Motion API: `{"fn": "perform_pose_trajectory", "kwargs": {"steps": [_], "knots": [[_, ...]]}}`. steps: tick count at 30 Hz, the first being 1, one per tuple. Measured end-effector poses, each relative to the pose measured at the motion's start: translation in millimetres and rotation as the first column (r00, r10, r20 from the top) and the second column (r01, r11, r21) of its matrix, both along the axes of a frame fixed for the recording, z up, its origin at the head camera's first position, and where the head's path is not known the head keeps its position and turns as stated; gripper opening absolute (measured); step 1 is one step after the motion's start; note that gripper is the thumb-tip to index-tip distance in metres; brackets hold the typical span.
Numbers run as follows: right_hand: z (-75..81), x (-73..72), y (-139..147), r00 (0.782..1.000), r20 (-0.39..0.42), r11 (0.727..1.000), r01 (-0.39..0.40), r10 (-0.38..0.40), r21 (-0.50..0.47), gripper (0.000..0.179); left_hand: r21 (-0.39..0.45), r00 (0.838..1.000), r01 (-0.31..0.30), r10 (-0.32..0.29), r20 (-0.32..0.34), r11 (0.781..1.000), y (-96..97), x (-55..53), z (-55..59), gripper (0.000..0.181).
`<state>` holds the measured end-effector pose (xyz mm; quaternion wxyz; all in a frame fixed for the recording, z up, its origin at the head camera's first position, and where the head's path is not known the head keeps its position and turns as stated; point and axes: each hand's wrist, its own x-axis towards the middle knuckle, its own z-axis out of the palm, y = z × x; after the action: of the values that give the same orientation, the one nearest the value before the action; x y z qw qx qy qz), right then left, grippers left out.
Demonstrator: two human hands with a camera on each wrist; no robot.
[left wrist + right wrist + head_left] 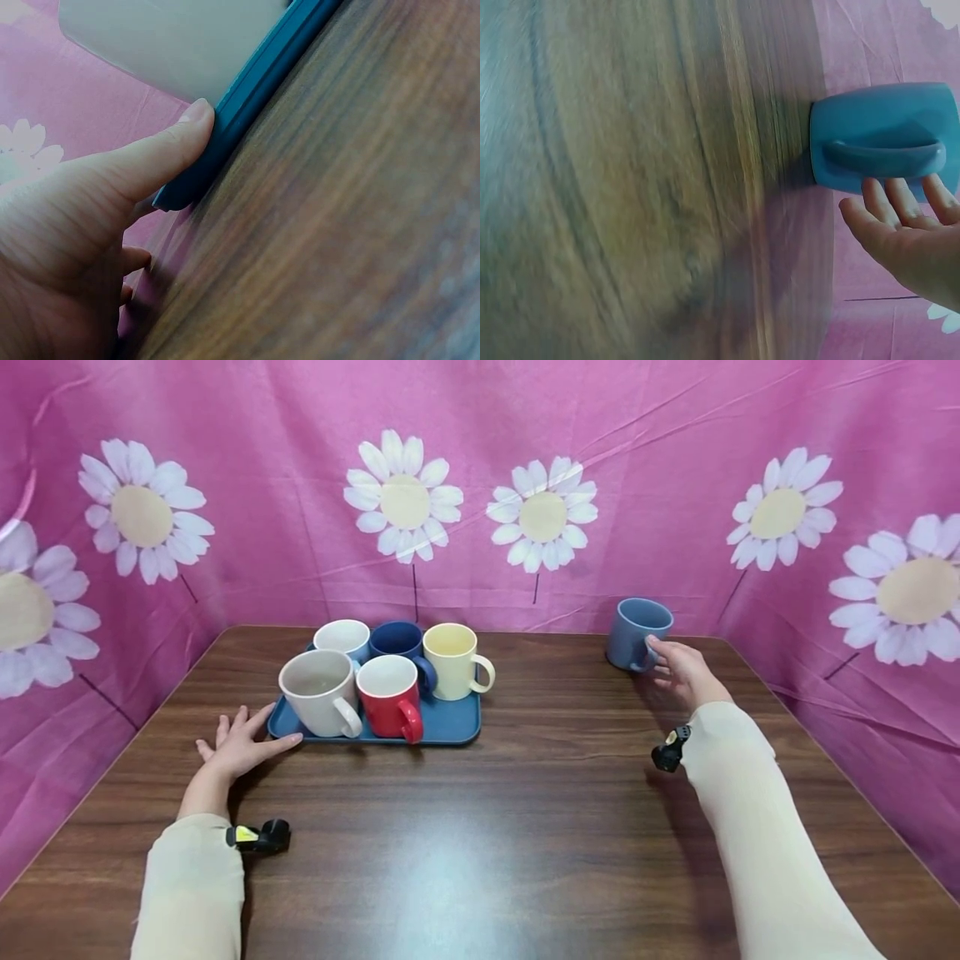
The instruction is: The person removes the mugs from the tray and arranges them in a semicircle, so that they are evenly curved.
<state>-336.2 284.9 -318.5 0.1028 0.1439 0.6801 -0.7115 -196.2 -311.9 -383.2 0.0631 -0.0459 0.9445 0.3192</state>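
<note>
A blue tray point(450, 727) carries several mugs. At its front left corner my left hand point(238, 750) has its fingers spread. The left wrist view shows the thumb point(176, 146) touching the tray's rim; some fingers are hidden behind it. On the tray stand a beige mug point(311, 703), a red mug point(382, 697), a yellow mug point(447, 670), a dark blue mug point(395, 640) and a white-and-light-blue mug point(341, 635). Far right, a grey-blue mug point(625, 639) stands upright on the table. My right hand point(684, 672) has its fingertips at that mug's handle point(885, 159), not curled round it.
The brown wooden table point(540, 810) spreads between the tray and the grey-blue mug. A pink cloth point(645, 460) with daisies hangs behind and along both sides. The grey-blue mug stands close to the table's back edge.
</note>
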Motion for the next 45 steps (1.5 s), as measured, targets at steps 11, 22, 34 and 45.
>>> {"fn": "perform_pose_trajectory", "kwargs": {"steps": [11,22,34,45], "knots": [[7.1,12.5,10,0.991,-0.077,0.988,-0.099,0.108,0.122,0.080,0.010,1.000,-0.003,0.003,0.007,1.000,1.4,1.6,-1.2,0.091],[11.0,23.0,15,0.980,-0.115,0.975,-0.142,0.163,0.168,0.082,0.010,1.000,-0.008,0.009,-0.010,1.000,1.7,1.4,-1.3,0.091],[0.5,41.0,8,0.962,-0.179,0.978,-0.197,0.207,0.076,0.082,0.012,1.000,-0.005,0.005,-0.003,1.000,1.6,2.6,-2.2,0.091],[-21.9,54.8,-1,0.938,-0.228,0.965,-0.261,0.262,0.037,0.078,0.019,1.000,-0.004,0.004,-0.004,1.000,1.9,2.2,-2.0,0.091]]}}
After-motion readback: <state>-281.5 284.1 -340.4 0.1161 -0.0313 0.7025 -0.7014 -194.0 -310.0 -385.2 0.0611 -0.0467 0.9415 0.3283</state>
